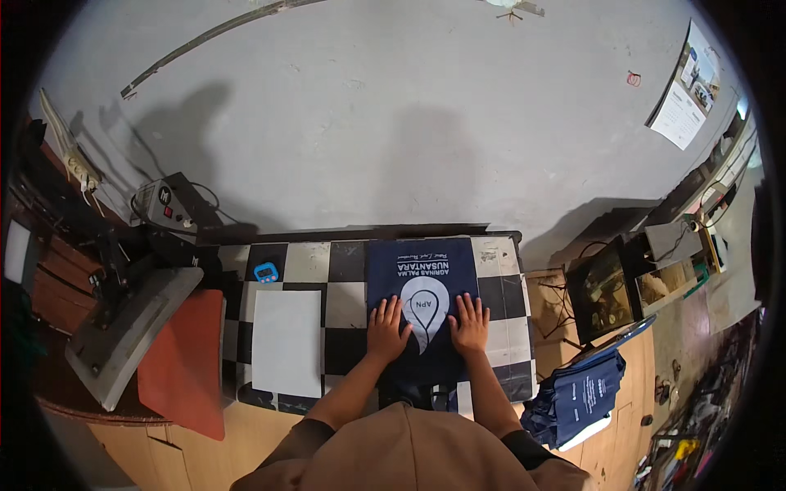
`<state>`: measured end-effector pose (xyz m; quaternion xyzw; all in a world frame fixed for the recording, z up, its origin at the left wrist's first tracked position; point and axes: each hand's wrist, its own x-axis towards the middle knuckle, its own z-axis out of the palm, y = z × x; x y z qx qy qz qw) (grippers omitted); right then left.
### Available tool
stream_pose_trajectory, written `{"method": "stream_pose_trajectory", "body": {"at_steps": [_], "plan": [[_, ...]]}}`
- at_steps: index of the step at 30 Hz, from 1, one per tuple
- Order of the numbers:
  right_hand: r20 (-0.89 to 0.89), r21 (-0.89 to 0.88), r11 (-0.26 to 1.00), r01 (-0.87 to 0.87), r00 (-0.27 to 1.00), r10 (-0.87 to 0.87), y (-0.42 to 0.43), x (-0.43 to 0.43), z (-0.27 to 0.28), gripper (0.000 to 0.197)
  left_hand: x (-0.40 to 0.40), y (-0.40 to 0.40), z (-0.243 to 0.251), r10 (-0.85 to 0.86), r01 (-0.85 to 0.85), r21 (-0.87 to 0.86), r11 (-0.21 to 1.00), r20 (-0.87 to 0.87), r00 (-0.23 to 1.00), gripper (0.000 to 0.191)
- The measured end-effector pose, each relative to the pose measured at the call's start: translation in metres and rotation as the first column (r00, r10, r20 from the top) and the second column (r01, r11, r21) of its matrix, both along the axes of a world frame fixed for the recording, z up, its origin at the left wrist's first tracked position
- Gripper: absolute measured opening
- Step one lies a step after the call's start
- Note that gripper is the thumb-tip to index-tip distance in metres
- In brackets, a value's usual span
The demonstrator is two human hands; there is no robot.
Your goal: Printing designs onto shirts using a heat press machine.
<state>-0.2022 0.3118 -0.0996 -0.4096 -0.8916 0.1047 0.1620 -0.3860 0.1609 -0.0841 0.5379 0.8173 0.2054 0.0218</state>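
Observation:
A navy fabric piece, perhaps a bag, with a white printed pin-shaped emblem and lettering lies flat on a checkered black-and-white table. My left hand rests palm down on its left part, fingers slightly spread, beside the emblem. On its right part my right hand lies flat too, fingers apart. Neither hand grips anything. A stack of white sheets is to the left, and a blue digital timer sits just beyond it.
A heat press with a red-orange pad and a control box stands at left. At right, folded navy printed fabric pieces are stacked near a glass tank. A grey wall rises behind the table.

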Motion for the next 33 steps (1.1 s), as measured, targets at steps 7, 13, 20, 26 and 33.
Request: {"method": "stream_pose_trajectory", "body": {"at_steps": [7,13,20,26,33], "plan": [[-0.011,-0.057,0.980,0.188,0.982,-0.189,0.046,0.018,-0.001,0.055,-0.035,0.012,0.019,0.033,-0.039,0.096,0.995,0.072,0.997,0.051],[-0.192,0.008,0.999,-0.052,0.980,0.053,0.067,-0.074,0.032,0.056,-0.087,0.054,0.023,0.002,0.004,0.071,0.997,-0.089,0.996,0.056],[-0.025,-0.057,0.958,-0.280,0.960,0.279,0.033,-0.154,0.013,0.059,-0.083,0.053,-0.005,0.046,-0.046,0.016,0.999,-0.051,0.998,0.065],[0.027,-0.002,0.953,-0.304,0.952,0.304,0.039,-0.146,0.002,0.061,-0.084,0.052,0.000,0.066,-0.066,-0.011,0.998,-0.022,0.998,0.066],[0.026,-0.014,0.995,-0.099,0.995,0.099,0.083,-0.116,0.002,0.067,-0.084,0.052,-0.003,0.072,-0.072,-0.013,0.997,-0.009,0.997,0.067]]}}
